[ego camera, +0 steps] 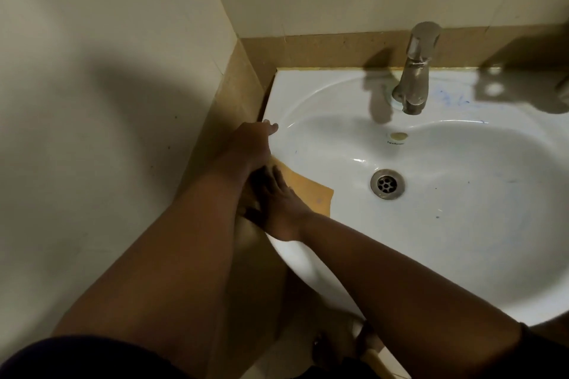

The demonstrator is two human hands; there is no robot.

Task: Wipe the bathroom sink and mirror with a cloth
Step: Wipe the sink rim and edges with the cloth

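Two hands on the left rim of the white ceramic sink point(462, 240), arms crossing. The orange-yellow flat cloth point(311, 191) lies on that left rim and spills inward down the basin wall, its free corner pointing toward the round metal drain point(387, 184).

Right hand point(277, 209): reaches across from the right, fingers out straight, palm flat on the near end of the cloth, pressing rather than pinching. Left hand point(251, 144): farther up the rim, just beyond the cloth's far edge, fingertips at the sink's outer edge near the brown stone counter point(246, 77). Fingers look roughly extended and relaxed; whether any of them catch the cloth edge is hidden under the wrist, can't tell.

Key relation: the unwiped bulk of the basin lies right of the pressing hand. The cloth's long axis runs diagonally from the rim toward the drain, so I'd judge a sweep down and right along that line as the natural stroke. Right hand is the one on the cloth, so it drives.

Writing: small dark brand mark under the overflow hole point(399, 136), too blurred to read with confidence. Faint blue scribbles right of the steel pillar tap point(414, 71), illegible.

Mirror not in view.
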